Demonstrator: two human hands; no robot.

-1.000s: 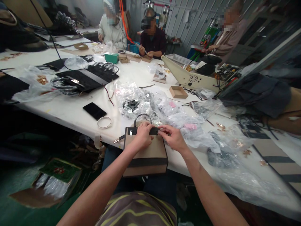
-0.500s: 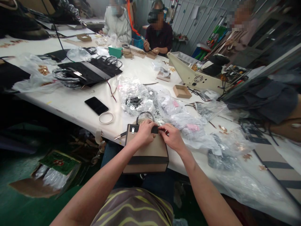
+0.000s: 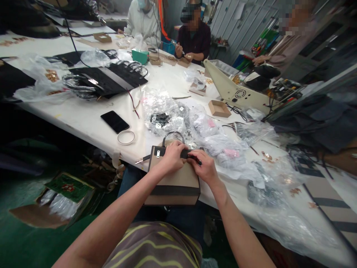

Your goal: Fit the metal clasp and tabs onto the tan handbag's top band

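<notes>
White counter (image 3: 92, 111) stretches towards twelve o'clock, three people (image 3: 193, 41) beyond. At its six-o'clock edge is one brown bag (image 3: 178, 178), its handle (image 3: 173, 132) pointing to twelve, its dark strip's (image 3: 162, 151) long axis running nine to three. The left hand (image 3: 173, 154) rests there, its grip impossible to tell. One phone (image 3: 115, 121) lies at ten. The right hand's (image 3: 205, 165) narrow grip pinches one small dark piece (image 3: 200, 162).

The bag (image 3: 173, 181) is tan with black bands. At six o'clock from it, the shirt (image 3: 156, 245) is gray-brown with wavy yellow stripes. The tabletop (image 3: 86, 111) is white, and the phone (image 3: 115, 121) on it is black. At two o'clock, a pink patch (image 3: 231, 153) shows among whitish plastic (image 3: 219, 143). At twelve o'clock, a strip (image 3: 162, 24) is orange. At nine o'clock, a carton flap (image 3: 67, 187) is green with a red mark.
</notes>
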